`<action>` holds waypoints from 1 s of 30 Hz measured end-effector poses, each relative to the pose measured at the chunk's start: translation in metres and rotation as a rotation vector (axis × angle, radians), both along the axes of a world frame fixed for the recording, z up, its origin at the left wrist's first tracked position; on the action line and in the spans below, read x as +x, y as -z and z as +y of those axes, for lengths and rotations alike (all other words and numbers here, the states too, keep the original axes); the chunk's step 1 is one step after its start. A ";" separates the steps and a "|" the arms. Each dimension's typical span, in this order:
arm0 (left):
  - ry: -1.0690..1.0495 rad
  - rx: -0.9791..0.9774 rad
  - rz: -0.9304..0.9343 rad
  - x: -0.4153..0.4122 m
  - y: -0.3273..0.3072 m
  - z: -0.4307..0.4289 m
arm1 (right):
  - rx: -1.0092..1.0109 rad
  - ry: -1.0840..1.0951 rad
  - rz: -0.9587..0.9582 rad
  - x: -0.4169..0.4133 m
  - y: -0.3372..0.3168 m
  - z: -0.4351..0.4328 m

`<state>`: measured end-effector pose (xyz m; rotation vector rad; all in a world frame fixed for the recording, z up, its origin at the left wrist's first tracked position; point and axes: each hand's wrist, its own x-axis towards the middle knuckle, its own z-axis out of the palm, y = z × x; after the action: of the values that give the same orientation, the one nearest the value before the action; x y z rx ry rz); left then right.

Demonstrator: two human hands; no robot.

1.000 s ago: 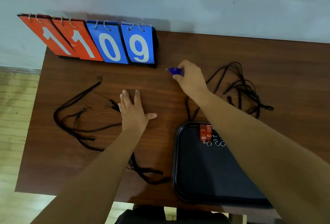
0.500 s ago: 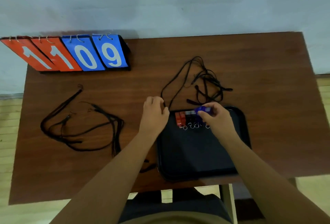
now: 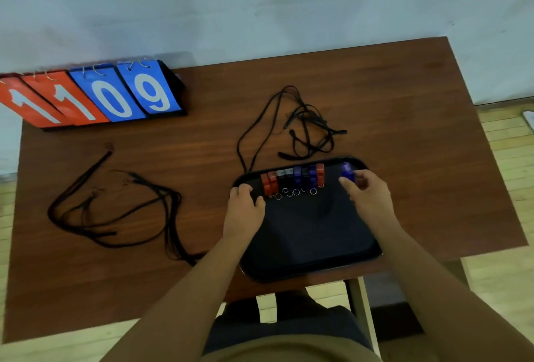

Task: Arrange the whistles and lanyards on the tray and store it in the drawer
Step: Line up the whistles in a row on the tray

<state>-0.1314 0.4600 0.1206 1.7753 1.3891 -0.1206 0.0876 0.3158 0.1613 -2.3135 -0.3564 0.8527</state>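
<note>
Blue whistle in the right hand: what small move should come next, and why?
Probably set the blue whistle down at the row's right end. The right hand holds it over the tray, just past the last red whistle, where bare tray remains.

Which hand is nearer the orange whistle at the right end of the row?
Right. The right hand, pinching a blue whistle, is just right of the orange whistle. The left hand rests at the row's far left end, on the tray.
</note>
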 end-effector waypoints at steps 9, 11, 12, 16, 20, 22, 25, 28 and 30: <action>-0.022 -0.035 -0.067 0.009 0.007 0.001 | -0.143 -0.145 -0.068 0.015 0.032 0.014; -0.035 -0.037 -0.079 0.011 0.007 0.001 | -0.150 -0.168 -0.071 0.015 0.037 0.019; -0.037 -0.037 -0.081 0.011 0.008 0.001 | -0.152 -0.175 -0.073 0.015 0.039 0.020; -0.027 -0.034 -0.095 0.015 0.009 0.000 | -0.142 -0.193 -0.106 0.012 0.046 0.021; -0.044 -0.026 -0.099 0.020 0.011 0.000 | -0.110 -0.196 -0.152 0.015 0.051 0.022; -0.054 -0.022 -0.102 0.021 0.011 -0.001 | -0.102 -0.225 -0.166 0.018 0.053 0.024; -0.065 -0.017 -0.114 0.022 0.011 -0.003 | -0.101 -0.274 -0.181 0.020 0.056 0.026; -0.074 -0.023 -0.114 0.023 0.012 -0.005 | -0.107 -0.303 -0.194 0.024 0.059 0.027; -0.067 -0.033 -0.115 0.023 0.012 -0.007 | -0.106 -0.320 -0.206 0.027 0.060 0.027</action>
<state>-0.1083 0.4529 0.1082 1.6801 1.3552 -0.0054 0.1150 0.3431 0.1013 -2.4898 -0.8059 0.7981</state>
